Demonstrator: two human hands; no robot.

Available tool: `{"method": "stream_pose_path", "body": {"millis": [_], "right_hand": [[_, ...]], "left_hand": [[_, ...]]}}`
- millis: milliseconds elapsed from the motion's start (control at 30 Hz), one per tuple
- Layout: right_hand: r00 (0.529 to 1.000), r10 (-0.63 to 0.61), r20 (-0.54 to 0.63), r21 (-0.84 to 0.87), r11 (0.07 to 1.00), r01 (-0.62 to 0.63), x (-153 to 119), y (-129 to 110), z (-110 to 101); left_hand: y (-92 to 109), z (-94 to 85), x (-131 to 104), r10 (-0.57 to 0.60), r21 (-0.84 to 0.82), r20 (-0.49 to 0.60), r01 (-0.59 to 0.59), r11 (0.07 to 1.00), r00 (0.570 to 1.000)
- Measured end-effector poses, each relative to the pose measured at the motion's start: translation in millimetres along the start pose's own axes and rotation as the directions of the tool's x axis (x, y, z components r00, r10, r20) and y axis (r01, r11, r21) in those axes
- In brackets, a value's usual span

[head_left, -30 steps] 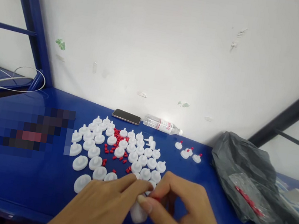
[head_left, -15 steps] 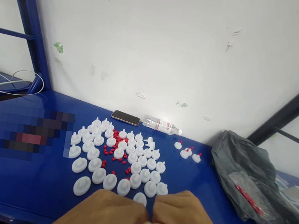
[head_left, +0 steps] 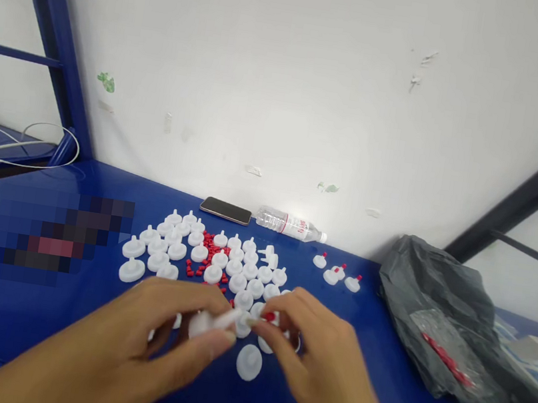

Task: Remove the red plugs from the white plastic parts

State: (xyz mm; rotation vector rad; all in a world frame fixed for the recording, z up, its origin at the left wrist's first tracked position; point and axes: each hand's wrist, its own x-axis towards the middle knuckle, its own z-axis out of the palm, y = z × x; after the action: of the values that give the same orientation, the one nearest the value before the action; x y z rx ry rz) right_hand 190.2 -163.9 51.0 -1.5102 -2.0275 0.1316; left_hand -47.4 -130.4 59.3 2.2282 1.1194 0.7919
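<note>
My left hand (head_left: 142, 337) is closed on a white nozzle cap (head_left: 202, 325), a round disc with a narrow spout tilted to the right; its outline is blurred. Facing it, my right hand (head_left: 321, 354) pinches a small red tip cap (head_left: 269, 316) between thumb and forefinger, a little apart from the spout. Under and beyond both hands, several white nozzle caps (head_left: 238, 282) stand spout up on the blue table (head_left: 52, 331). Loose red tip caps (head_left: 214, 247) lie in a heap among them. One white nozzle cap (head_left: 249, 362) sits by itself between my wrists.
Several white nozzle caps with red tips (head_left: 331, 275) stand apart at the right. A phone (head_left: 226, 210) and a plastic bottle (head_left: 290, 224) lie along the wall. A dark plastic bag (head_left: 410, 303) with a clear bag of red pieces (head_left: 447, 359) covers the right side.
My hands have lifted and moved forward from the table's near edge and come apart. A red tip cap now shows in my right fingers, and the white nozzle cap is in my left hand.
</note>
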Motion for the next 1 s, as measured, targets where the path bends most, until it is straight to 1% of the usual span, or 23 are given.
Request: {"method": "stream_pose_path", "body": {"millis": [67, 100, 133, 200, 267, 333, 400, 467, 533, 600, 667, 733, 767, 833, 867, 900, 1000], "right_hand": [[1.000, -0.004, 0.020, -0.082, 0.997, 0.006, 12, -5, 23], [1.000, -0.001, 0.024, -0.117, 0.993, 0.004, 17, -6, 31], [1.000, 0.004, 0.026, -0.140, 0.990, 0.000, 20, -6, 37], [1.000, 0.024, 0.013, -0.148, 0.989, -0.022, 22, -2, 38], [0.998, 0.054, -0.023, -0.113, 0.992, -0.056, 18, 4, 30], [0.994, 0.084, -0.069, -0.070, 0.994, -0.089, 11, 11, 17], [0.989, 0.100, -0.110, -0.040, 0.994, -0.105, 4, 17, 3], [0.982, 0.107, -0.154, -0.030, 0.993, -0.112, -1, 22, -10], [0.971, 0.108, -0.212, -0.032, 0.993, -0.117, -4, 26, -19], [0.957, 0.110, -0.268, -0.038, 0.991, -0.125, -7, 29, -27], [0.946, 0.113, -0.305, -0.043, 0.990, -0.132, -9, 32, -32], [0.938, 0.115, -0.327, -0.050, 0.989, -0.138, -11, 35, -36], [0.935, 0.116, -0.335, -0.052, 0.989, -0.141, -11, 37, -38], [0.930, 0.125, -0.346, -0.054, 0.987, -0.153, -12, 42, -40], [0.927, 0.134, -0.349, -0.054, 0.985, -0.162, -11, 45, -41], [0.925, 0.144, -0.352, -0.054, 0.983, -0.173, -11, 48, -41], [0.919, 0.173, -0.355, -0.064, 0.976, -0.209, -8, 56, -41]], "left_hand": [[-4, -3.5, 11, 0.012, 0.076, -0.096, -0.004, 0.997, 0.995], [-7, -4.2, 16, 0.023, 0.100, -0.126, -0.010, 0.995, 0.992], [-10, -4.4, 21, 0.029, 0.111, -0.146, -0.012, 0.994, 0.989], [-17, -3.6, 27, 0.029, 0.104, -0.160, -0.012, 0.994, 0.987], [-22, -2.7, 31, 0.006, 0.077, -0.167, 0.007, 0.997, 0.986], [-25, -3.0, 34, 0.011, 0.056, -0.200, 0.000, 0.998, 0.980], [-25, -6.0, 38, 0.054, 0.080, -0.276, -0.034, 0.996, 0.960], [-21, -11.8, 47, 0.112, 0.142, -0.345, -0.066, 0.988, 0.932], [-15, -18.7, 62, 0.145, 0.190, -0.369, -0.079, 0.979, 0.918], [-10, -24.2, 85, 0.166, 0.196, -0.339, -0.102, 0.975, 0.926], [-13, -26.7, 113, 0.167, 0.220, -0.320, -0.098, 0.971, 0.933], [-25, -26.2, 143, 0.162, 0.258, -0.233, -0.100, 0.961, 0.959], [-34, -25.0, 157, 0.167, 0.276, -0.170, -0.116, 0.954, 0.971], [-55, -21.6, 178, 0.134, 0.373, -0.044, -0.108, 0.921, 0.990], [-65, -19.5, 185, 0.115, 0.400, -0.009, -0.102, 0.911, 0.993], [-74, -17.2, 190, 0.102, 0.416, 0.005, -0.095, 0.904, 0.995], [-96, -10.5, 193, 0.059, 0.455, 0.047, -0.074, 0.887, 0.997]]}}
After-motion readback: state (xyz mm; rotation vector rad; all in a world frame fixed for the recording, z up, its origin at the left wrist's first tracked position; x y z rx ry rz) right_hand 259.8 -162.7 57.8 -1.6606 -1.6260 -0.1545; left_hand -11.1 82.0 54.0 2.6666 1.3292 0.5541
